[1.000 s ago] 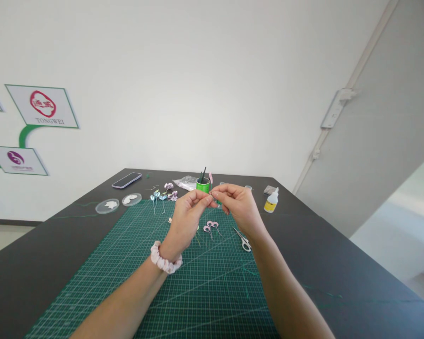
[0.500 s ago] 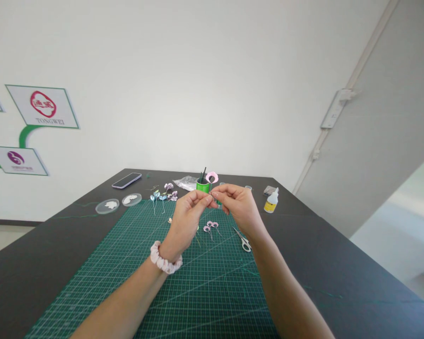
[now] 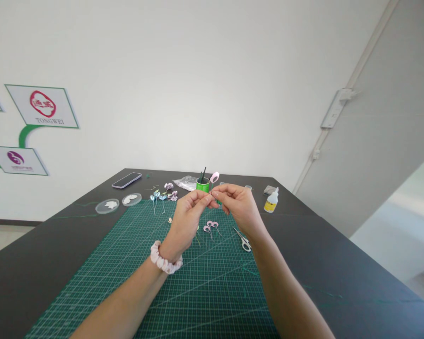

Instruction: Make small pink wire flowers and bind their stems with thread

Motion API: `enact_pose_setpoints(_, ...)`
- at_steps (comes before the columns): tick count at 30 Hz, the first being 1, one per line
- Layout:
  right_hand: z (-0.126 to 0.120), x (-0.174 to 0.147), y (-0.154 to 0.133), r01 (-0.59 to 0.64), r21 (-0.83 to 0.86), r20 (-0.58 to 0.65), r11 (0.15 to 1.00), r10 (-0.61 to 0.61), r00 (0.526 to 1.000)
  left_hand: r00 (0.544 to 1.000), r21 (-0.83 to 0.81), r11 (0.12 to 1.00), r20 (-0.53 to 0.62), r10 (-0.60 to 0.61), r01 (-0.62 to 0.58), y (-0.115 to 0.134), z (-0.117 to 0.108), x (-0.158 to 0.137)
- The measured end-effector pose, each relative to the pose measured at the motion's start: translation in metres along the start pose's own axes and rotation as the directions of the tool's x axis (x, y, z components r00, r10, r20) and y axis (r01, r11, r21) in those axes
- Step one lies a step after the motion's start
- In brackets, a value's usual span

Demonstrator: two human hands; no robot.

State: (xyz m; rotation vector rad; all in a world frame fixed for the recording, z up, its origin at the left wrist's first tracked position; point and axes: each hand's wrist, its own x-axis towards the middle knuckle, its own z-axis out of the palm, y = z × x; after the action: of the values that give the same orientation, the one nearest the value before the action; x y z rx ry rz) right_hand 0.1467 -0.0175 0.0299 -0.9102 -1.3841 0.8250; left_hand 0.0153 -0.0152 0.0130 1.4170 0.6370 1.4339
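Note:
Above the far part of the green cutting mat [image 3: 183,282], my left hand [image 3: 188,216] and my right hand [image 3: 239,205] meet fingertip to fingertip. Both are closed in a pinch on the thin stem of a pink craft flower [image 3: 215,177], whose petal head stands up just above the fingers. Most of the stem is hidden by the fingertips. Below the hands, several small pink petal loops on wire stems [image 3: 209,226] lie on the mat. White-handled scissors [image 3: 245,244] rest near my right wrist.
Behind the hands stands a green pot [image 3: 202,186] with dark sticks, beside a clear plastic bag [image 3: 185,182]. To the left are blue and purple flowers [image 3: 162,197], clear dishes [image 3: 107,206] of white pieces, and a phone [image 3: 127,180]. A glue bottle [image 3: 271,201] stands at right.
The pink flower has turned on its stem, from facing me to more side-on, and its head has shifted slightly right. Both hands stay in almost the same place.

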Motion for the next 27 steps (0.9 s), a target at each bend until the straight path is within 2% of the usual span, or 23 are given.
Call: enact_pose_setpoints(27, 0.0002, 0.0003, 0.0005, -0.009, 0.012, 0.014, 1.000, 0.009, 1.000, 1.000, -0.028, 1.000, 0.017, 0.005, -0.004, -0.0035, -0.0011, 0.0000)
